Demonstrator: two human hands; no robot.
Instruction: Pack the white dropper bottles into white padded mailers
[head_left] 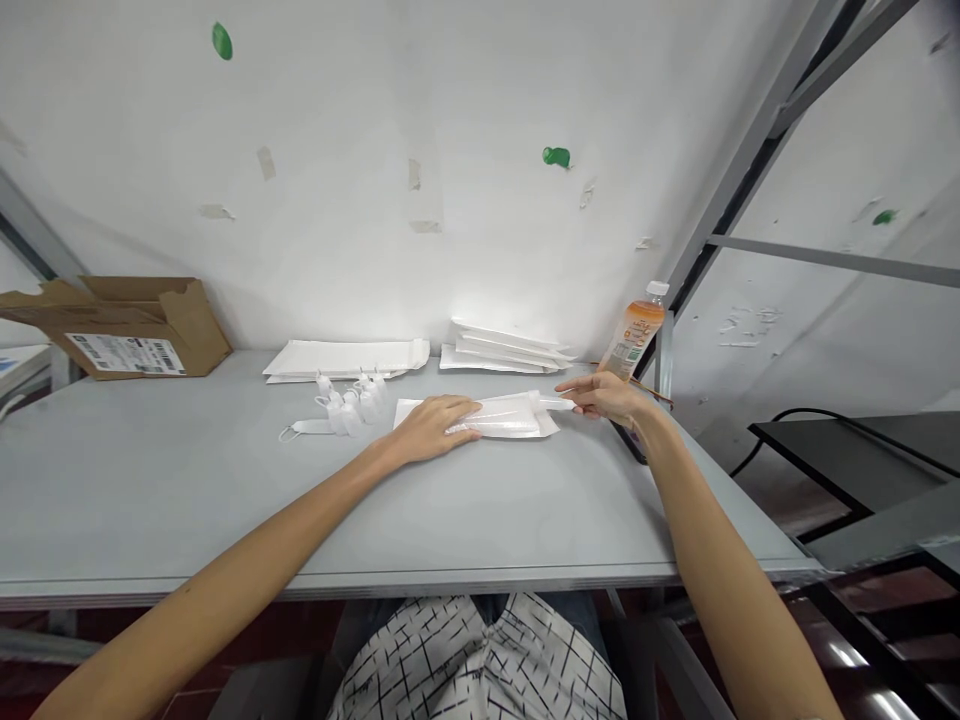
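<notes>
A white padded envelope (506, 416) lies on the grey table in front of me. My left hand (436, 428) rests on its left part, fingers spread, thumb and fingertips on the envelope. At the envelope's right end, my right hand (604, 396) pinches a narrow white strip or flap (553, 403) that sticks out to the right. Left of my left hand stands a cluster of small white plastic pieces with loops (352, 405). Flat white envelopes (349, 357) lie behind the cluster, and a second stack of white envelopes (502, 350) lies behind the one under my left hand.
An open cardboard box (150, 325) sits at the back left. A bottle with orange contents (636, 330) stands behind my right hand, and a dark object, perhaps a phone (630, 443), lies partly under my right wrist. Metal frame posts rise at both sides.
</notes>
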